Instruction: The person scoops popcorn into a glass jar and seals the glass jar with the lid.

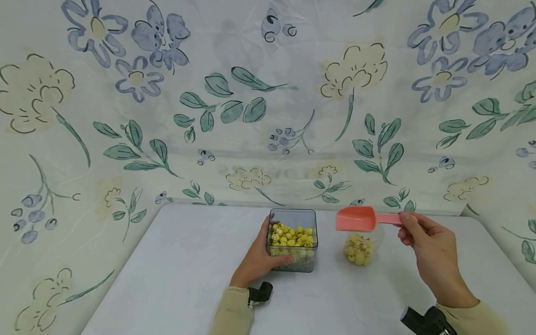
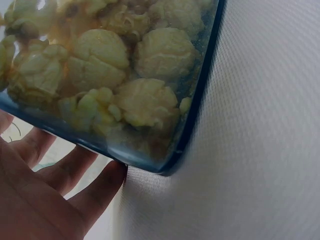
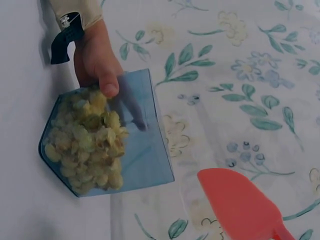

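Observation:
My left hand grips a square, see-through bluish container from its left side, thumb across the front and fingers behind. Yellow popcorn fills the container's lower part; in the right wrist view the space above it shows through the wall. In my right hand is a coral-red scoop, pinched by its handle and raised level above the table. The scoop's blade points left toward the container, and no popcorn shows in it. Below it stands a small clear tub holding paler popcorn, partly covered by the scoop.
Everything stands on a white table. Behind it and along its sides hangs a pale cloth printed with flowers and leaves. Each wrist carries a black camera.

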Motion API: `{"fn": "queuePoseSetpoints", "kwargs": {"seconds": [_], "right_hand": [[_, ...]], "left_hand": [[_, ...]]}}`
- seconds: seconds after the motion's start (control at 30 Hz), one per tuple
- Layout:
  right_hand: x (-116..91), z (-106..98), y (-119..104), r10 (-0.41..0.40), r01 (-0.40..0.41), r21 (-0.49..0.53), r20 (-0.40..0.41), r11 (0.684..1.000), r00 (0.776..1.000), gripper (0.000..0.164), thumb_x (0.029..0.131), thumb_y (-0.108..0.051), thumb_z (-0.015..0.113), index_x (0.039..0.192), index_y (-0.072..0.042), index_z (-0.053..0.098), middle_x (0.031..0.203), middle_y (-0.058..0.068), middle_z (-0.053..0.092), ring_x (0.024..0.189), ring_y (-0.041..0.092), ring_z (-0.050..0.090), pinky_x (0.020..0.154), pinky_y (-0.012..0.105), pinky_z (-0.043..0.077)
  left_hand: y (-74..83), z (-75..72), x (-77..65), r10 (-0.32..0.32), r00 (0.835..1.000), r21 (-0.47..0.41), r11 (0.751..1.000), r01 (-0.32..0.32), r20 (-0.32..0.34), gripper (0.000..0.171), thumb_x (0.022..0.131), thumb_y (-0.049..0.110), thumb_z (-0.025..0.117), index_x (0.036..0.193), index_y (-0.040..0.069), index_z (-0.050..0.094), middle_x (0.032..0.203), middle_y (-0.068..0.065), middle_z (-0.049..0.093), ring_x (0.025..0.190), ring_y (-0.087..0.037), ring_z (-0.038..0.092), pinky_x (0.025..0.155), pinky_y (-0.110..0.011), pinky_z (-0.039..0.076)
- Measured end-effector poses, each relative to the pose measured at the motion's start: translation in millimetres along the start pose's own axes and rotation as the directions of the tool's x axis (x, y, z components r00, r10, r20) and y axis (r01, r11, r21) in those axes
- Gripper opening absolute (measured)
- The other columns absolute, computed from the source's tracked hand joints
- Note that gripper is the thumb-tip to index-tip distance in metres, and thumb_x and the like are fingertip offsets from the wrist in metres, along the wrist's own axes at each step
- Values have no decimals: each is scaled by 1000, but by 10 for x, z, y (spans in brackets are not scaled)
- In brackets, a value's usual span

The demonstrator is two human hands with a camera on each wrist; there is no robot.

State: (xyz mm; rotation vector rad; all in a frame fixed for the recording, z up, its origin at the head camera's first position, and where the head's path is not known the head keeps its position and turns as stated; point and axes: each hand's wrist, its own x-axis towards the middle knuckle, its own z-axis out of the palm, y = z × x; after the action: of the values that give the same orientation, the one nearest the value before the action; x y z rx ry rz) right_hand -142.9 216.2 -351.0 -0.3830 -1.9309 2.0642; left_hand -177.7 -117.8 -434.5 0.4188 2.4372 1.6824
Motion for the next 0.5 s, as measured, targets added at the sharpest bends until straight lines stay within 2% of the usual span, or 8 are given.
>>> {"fn": "queuePoseSetpoints", "kwargs": {"seconds": [0.1, 0.3, 0.5], "right_hand": [[-13, 47, 9, -2, 2, 20, 17, 1000, 1000, 30, 84, -26, 68, 105, -3, 65, 72, 1, 64, 61, 9, 56, 59, 15, 51], [-34, 172, 8, -21, 21, 5, 49, 1000, 999, 40, 85, -25, 67, 111, 5, 60, 72, 1, 62, 61, 9, 55, 58, 15, 50], [-36, 295, 6, -29, 31, -23, 73, 999, 997, 37, 87, -25, 65, 110, 4, 61, 74, 0, 63, 61, 8, 55, 58, 15, 50]], "left_hand": [[2, 3, -1, -2, 1000, -6, 1000, 2, 3, 113, 73, 28, 79, 149, 24, -4, 150, -4, 26, 137, -23, 21, 109, -49, 20], [6, 6, 4, 4, 1000, -11, 1000, -4, 5, 113, 73, 28, 80, 150, 22, -3, 149, -4, 27, 136, -23, 24, 109, -48, 22], [-12, 0, 11, -5, 1000, -9, 1000, 5, 4, 114, 73, 29, 80, 150, 21, -3, 149, -3, 27, 135, -21, 26, 108, -47, 22]]}}
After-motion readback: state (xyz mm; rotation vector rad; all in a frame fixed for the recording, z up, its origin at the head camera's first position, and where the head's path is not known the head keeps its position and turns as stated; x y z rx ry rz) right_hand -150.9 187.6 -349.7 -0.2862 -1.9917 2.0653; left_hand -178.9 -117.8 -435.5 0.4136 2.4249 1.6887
